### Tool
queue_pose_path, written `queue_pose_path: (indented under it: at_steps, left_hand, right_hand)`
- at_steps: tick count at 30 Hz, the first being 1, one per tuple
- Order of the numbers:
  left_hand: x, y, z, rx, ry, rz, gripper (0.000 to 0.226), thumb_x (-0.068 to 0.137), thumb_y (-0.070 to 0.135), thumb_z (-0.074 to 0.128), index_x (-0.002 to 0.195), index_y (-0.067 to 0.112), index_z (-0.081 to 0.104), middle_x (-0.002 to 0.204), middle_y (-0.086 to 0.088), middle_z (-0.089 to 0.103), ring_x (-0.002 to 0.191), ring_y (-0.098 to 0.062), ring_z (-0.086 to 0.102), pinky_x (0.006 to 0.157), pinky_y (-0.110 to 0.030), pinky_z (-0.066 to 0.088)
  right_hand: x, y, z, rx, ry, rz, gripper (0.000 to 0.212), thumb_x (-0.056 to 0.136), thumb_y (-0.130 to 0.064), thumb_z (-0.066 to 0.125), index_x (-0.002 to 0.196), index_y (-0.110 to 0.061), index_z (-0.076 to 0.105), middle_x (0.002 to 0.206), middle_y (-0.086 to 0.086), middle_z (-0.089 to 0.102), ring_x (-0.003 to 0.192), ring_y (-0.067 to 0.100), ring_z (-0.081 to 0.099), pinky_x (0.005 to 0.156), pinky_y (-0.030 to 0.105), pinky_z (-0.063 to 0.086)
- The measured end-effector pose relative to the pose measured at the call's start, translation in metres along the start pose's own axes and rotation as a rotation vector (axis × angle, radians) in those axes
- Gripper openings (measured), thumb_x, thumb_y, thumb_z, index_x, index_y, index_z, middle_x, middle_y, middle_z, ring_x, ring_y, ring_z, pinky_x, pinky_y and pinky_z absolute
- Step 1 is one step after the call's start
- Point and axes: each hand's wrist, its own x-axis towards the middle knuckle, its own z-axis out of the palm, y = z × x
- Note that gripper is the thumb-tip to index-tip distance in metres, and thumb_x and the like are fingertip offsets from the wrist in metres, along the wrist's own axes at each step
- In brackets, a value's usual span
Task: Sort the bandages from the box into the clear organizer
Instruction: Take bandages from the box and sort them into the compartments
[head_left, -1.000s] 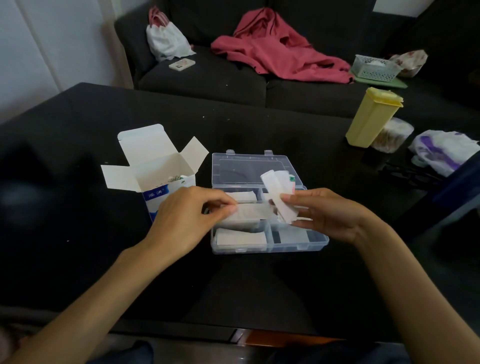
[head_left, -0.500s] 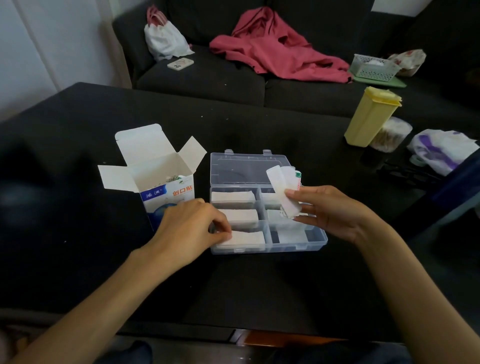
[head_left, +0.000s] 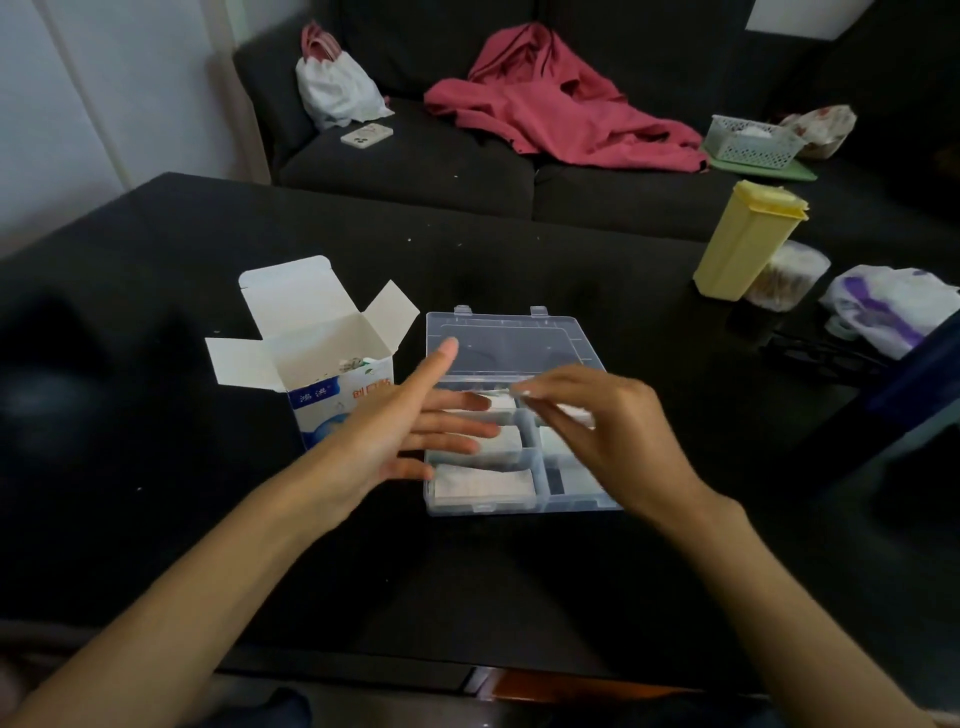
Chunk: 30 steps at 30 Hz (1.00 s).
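Your right hand (head_left: 602, 436) pinches blurred bandages (head_left: 563, 413) over the clear organizer (head_left: 519, 506) at frame centre; your left hand (head_left: 410, 434) is spread, empty. Dropped carelessly, they may straddle a divider.

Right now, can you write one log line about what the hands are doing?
left hand: open, over clear plastic organizer | right hand: pinching white bandages above it | white-and-blue cardboard box: open, left of organizer
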Motion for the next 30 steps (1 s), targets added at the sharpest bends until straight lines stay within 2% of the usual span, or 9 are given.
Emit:
queue_pose_path:
  at_steps: [2, 5, 8, 12, 17, 22, 25, 30]
  left_hand:
    - [0.0, -0.003, -0.004, -0.104, -0.067, -0.042, 0.049, 0.077, 0.06, 0.051, 0.103, 0.022, 0.066, 0.094, 0.003, 0.074, 0.084, -0.009, 0.071, 0.067, -0.026, 0.049]
    - [0.0, -0.009, -0.006, -0.204, -0.03, -0.026, 0.02, 0.082, 0.024, 0.066, 0.1, 0.015, 0.069, 0.089, -0.001, 0.075, 0.082, -0.011, 0.072, 0.061, -0.022, 0.056]
    - [0.002, -0.012, -0.007, -0.169, 0.009, -0.014, 0.019, 0.081, 0.009, 0.068, 0.098, 0.017, 0.07, 0.089, 0.001, 0.075, 0.082, -0.01, 0.071, 0.063, -0.022, 0.057]
    - [0.006, -0.013, -0.004, -0.162, 0.069, 0.016, 0.022, 0.081, 0.007, 0.069, 0.101, 0.017, 0.069, 0.091, 0.0, 0.074, 0.08, -0.011, 0.071, 0.062, -0.023, 0.057]
    - [0.006, -0.013, -0.004, -0.255, 0.027, 0.058, 0.027, 0.075, 0.011, 0.072, 0.1, 0.02, 0.068, 0.09, -0.001, 0.075, 0.081, -0.011, 0.071, 0.063, -0.021, 0.057]
    - [0.006, -0.015, -0.004, -0.259, 0.082, 0.13, 0.025, 0.079, 0.006, 0.069, 0.095, 0.025, 0.066, 0.083, 0.005, 0.075, 0.079, -0.006, 0.071, 0.061, -0.018, 0.056]
    - [0.007, -0.014, -0.004, -0.253, 0.092, 0.155, 0.025, 0.079, 0.007, 0.069, 0.094, 0.027, 0.066, 0.084, 0.005, 0.075, 0.079, -0.006, 0.071, 0.061, -0.018, 0.056]
    - [0.007, -0.014, -0.004, -0.278, 0.095, 0.157, 0.023, 0.077, 0.007, 0.07, 0.092, 0.025, 0.068, 0.087, 0.004, 0.075, 0.081, -0.008, 0.071, 0.063, -0.019, 0.057]
  right_hand:
    - [0.0, -0.005, 0.007, -0.146, -0.035, -0.136, 0.026, 0.081, -0.018, 0.064, 0.106, -0.013, 0.07, 0.101, 0.004, 0.071, 0.089, 0.017, 0.068, 0.078, 0.025, 0.052]
    - [0.003, -0.009, 0.011, -0.231, -0.022, -0.195, 0.032, 0.07, -0.01, 0.078, 0.101, -0.014, 0.073, 0.097, 0.007, 0.071, 0.085, 0.022, 0.068, 0.069, 0.026, 0.054]
    - [0.003, -0.008, 0.011, -0.24, -0.052, -0.206, 0.031, 0.07, -0.01, 0.079, 0.1, -0.016, 0.074, 0.097, 0.006, 0.069, 0.087, 0.021, 0.066, 0.063, 0.027, 0.054]
    - [0.003, -0.006, 0.012, -0.248, -0.079, -0.203, 0.035, 0.069, -0.008, 0.08, 0.102, -0.016, 0.073, 0.097, 0.006, 0.068, 0.085, 0.022, 0.064, 0.061, 0.028, 0.055]
    - [0.002, -0.006, 0.012, -0.301, -0.062, -0.213, 0.04, 0.064, -0.007, 0.083, 0.102, -0.015, 0.073, 0.095, 0.007, 0.068, 0.084, 0.023, 0.065, 0.058, 0.03, 0.056]
    - [0.001, -0.002, 0.017, -0.314, -0.043, -0.236, 0.04, 0.076, -0.011, 0.074, 0.115, -0.01, 0.066, 0.11, 0.011, 0.066, 0.095, 0.026, 0.063, 0.07, 0.034, 0.055]
    - [0.0, -0.001, 0.016, -0.332, -0.039, -0.235, 0.046, 0.07, -0.013, 0.08, 0.114, -0.011, 0.066, 0.107, 0.012, 0.067, 0.093, 0.026, 0.065, 0.069, 0.035, 0.056]
    - [-0.002, 0.0, 0.013, -0.324, 0.047, -0.241, 0.03, 0.073, -0.019, 0.077, 0.102, -0.014, 0.071, 0.098, 0.008, 0.069, 0.088, 0.023, 0.066, 0.068, 0.031, 0.056]
